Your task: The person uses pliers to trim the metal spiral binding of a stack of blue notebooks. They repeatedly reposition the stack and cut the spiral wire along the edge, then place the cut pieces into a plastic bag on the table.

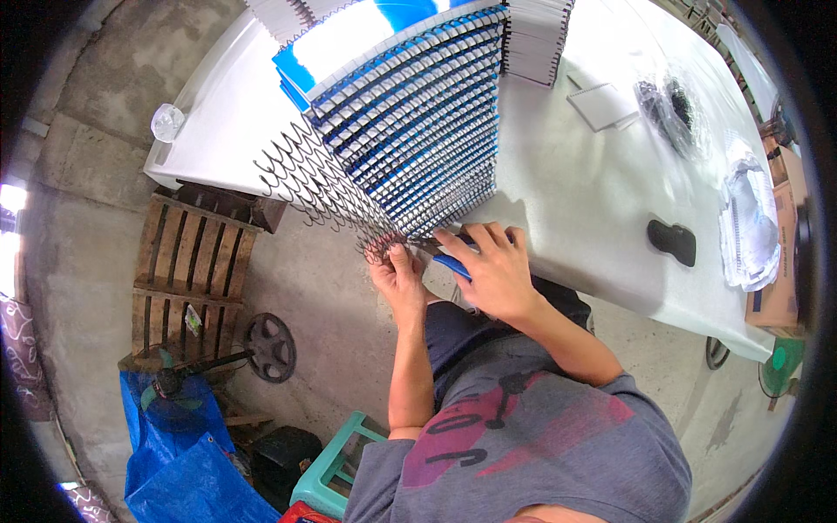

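Observation:
A tall stack of coil-bound notebooks [410, 113] with blue and white edges stands at the table's near edge. Long black binding coils [301, 179] stick out from its left side, fanned and hanging past the edge. My left hand [399, 281] is closed, pinching the coil ends by the stack's lower corner. In my right hand [497, 270] is a pair of blue-handled pliers [452, 265], its dark jaws pointing left at the coils beside my left fingertips. Whether the jaws touch a coil, I cannot tell.
The white-covered table [575, 227] carries more bound notebooks [534, 44], a white pad [603, 106], bagged black coils [671, 109], a black flat object [671, 242] and a clear plastic bag [748, 218]. Leftward are a wooden pallet [187, 261], a fan, blue tarp [187, 462] and green stool [336, 462].

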Motion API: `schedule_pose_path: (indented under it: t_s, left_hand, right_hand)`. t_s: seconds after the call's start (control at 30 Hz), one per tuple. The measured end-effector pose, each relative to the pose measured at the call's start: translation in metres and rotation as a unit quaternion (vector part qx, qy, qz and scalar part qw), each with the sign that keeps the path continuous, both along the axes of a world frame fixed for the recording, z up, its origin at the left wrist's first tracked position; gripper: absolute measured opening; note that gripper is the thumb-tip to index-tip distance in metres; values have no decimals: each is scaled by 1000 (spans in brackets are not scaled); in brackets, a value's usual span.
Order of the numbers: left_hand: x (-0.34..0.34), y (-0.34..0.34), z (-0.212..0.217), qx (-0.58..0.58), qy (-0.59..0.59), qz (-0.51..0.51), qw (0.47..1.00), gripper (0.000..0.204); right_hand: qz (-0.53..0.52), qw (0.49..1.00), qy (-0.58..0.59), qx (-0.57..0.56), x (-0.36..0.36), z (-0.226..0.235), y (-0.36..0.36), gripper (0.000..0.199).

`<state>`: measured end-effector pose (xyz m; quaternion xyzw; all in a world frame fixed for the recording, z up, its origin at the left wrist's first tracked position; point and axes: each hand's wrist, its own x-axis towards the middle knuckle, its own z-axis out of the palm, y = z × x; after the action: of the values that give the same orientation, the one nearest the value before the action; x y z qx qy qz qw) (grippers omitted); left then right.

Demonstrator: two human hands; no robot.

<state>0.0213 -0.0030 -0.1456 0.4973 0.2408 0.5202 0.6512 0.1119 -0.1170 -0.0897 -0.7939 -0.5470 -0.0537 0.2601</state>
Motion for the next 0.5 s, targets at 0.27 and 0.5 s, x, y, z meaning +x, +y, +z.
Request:
schedule_pose_path:
  t_s: [0.27,0.5]
  left_hand:
    - [6,-8,2,12,-24,1,1000,21]
    - [5,-7,-2,26,11,32,999,20]
  right_hand:
    - [16,1000,14,8,3,-10,5,61]
    - [24,999,31,-30,7,-3,-2,62]
